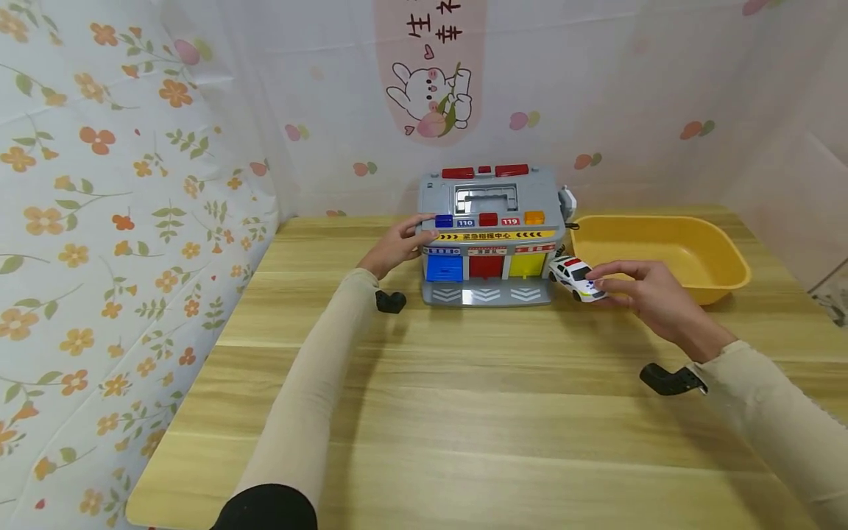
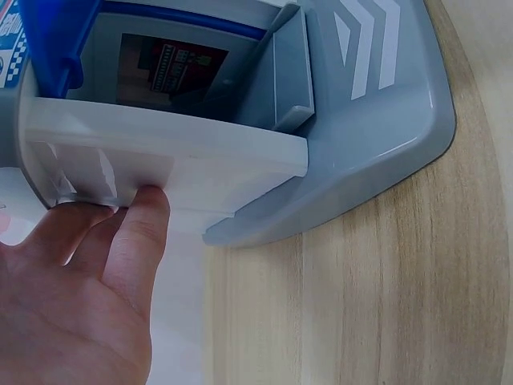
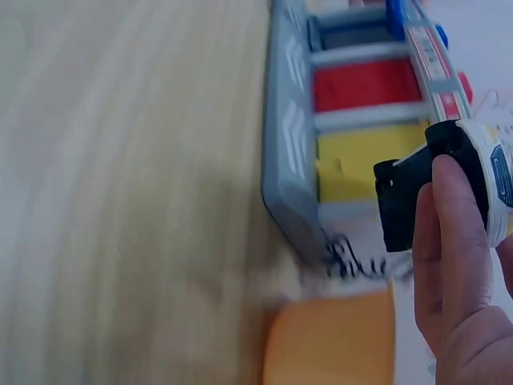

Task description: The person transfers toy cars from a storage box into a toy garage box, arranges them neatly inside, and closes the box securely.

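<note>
In the head view, a grey toy garage (image 1: 488, 235) stands at the table's back, with blue, red and yellow doors. My left hand (image 1: 395, 248) rests on its left edge; fairly straight fingertips press the white side wall (image 2: 184, 172) in the left wrist view. The blue door (image 2: 60, 44) is lifted there, baring the bay behind it. Just right of the garage, my right hand (image 1: 652, 298) pinches a white toy police car (image 1: 575, 278) above the table. The right wrist view shows fingers against the car's black underside (image 3: 405, 192); the thumb is mostly hidden.
Right of the garage sits a yellow plastic basin (image 1: 662, 243), partly behind my right hand. Dark coiled cord (image 3: 353, 258) hangs by the garage's side. The wooden table (image 1: 477, 412) meets a patterned curtain (image 1: 318, 110) behind and on the left.
</note>
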The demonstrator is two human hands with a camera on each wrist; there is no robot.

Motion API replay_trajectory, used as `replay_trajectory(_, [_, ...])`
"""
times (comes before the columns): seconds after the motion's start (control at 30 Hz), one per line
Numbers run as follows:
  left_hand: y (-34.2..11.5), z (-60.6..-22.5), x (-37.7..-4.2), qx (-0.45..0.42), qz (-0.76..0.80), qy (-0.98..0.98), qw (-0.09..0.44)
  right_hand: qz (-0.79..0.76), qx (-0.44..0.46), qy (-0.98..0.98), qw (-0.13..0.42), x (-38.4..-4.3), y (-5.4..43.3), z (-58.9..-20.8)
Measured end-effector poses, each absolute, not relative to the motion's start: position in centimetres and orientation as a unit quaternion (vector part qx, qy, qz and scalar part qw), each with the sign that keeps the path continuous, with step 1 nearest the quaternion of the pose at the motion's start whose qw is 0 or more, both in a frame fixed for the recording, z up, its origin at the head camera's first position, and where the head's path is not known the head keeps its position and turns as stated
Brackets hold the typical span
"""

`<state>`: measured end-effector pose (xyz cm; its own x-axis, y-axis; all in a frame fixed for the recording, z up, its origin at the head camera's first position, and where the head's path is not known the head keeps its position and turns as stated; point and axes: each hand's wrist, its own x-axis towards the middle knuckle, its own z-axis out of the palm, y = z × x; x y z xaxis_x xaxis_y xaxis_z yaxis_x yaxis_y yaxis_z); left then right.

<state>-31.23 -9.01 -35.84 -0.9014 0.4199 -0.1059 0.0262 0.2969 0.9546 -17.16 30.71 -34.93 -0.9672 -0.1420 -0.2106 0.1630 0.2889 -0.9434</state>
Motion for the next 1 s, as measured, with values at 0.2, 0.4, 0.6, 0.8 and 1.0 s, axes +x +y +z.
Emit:
replay_trajectory(0.2, [-8.9,-35.6,-31.2,0.146,0.576,0.787,0.165,-0.618,-0.025,0.769,0.163,-16.4,28.1,-35.5])
replay_trajectory(0.4, [-9.3,-35.8,-31.1,0.143,0.584,0.781,0.169,-0.62,-0.033,0.76,0.194,-16.7,24.1,-36.5])
replay_trajectory(0.6, [-9.2,-35.9,-31.0,0.146,0.584,0.78,0.169,-0.613,-0.028,0.765,0.197,-17.2,21.6,-37.3])
replay_trajectory(0.8, [-9.0,-36.0,-31.0,0.148,0.579,0.785,0.166,-0.64,-0.004,0.74,0.206,-17.3,19.4,-38.4])
replay_trajectory(1.0, [-9.0,-36.0,-31.0,0.149,0.58,0.784,0.165,-0.721,0.035,0.652,0.233,-17.4,16.6,-39.4])
